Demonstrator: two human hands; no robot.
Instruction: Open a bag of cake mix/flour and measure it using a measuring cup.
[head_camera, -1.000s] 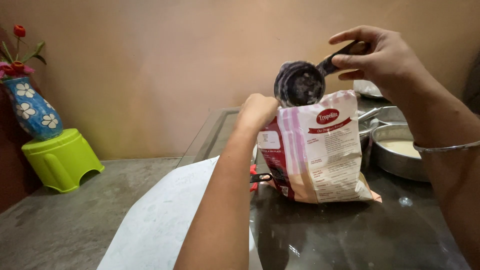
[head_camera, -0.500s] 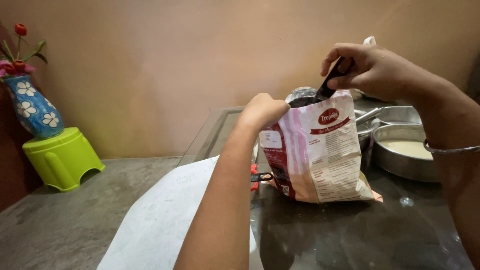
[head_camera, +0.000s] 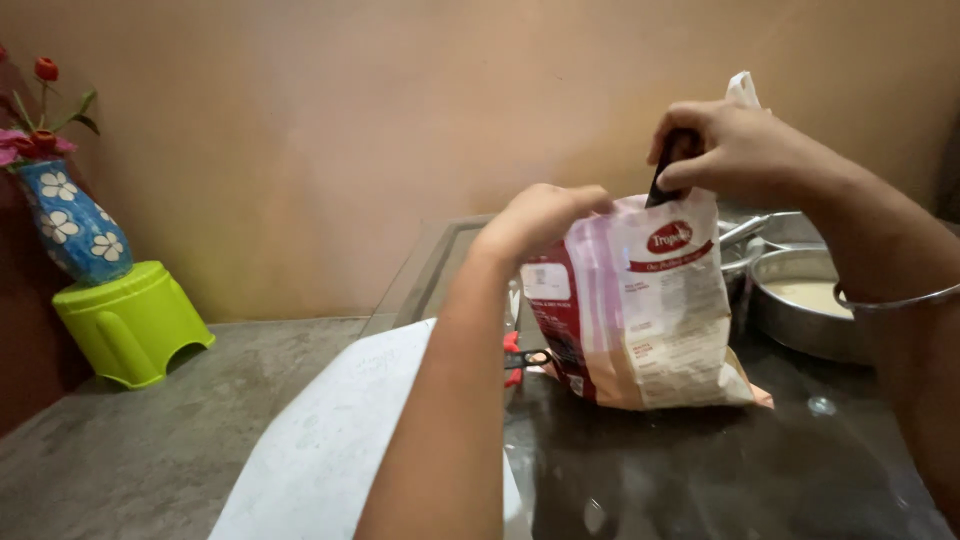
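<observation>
A pink and white food bag (head_camera: 650, 310) stands upright on the dark glass table (head_camera: 700, 470), and everything else sits around it. The left hand (head_camera: 540, 222) is closed on the bag's top left edge, fingers pinched together on the plastic and holding the mouth up. The right hand (head_camera: 735, 150) hovers just above the bag's opening, fingers clamped on the black handle of a scoop (head_camera: 665, 180) whose bowl end is down inside the bag and hidden. A thin metal bangle (head_camera: 890, 300) circles the right wrist. Right of the bag, a steel pan (head_camera: 810, 310) holds a pale batter. Red-handled scissors (head_camera: 520, 358) lie at the bag's lower left corner. Far left of the bag, a blue flowered vase (head_camera: 75, 228) stands on a green stool (head_camera: 130, 320).
</observation>
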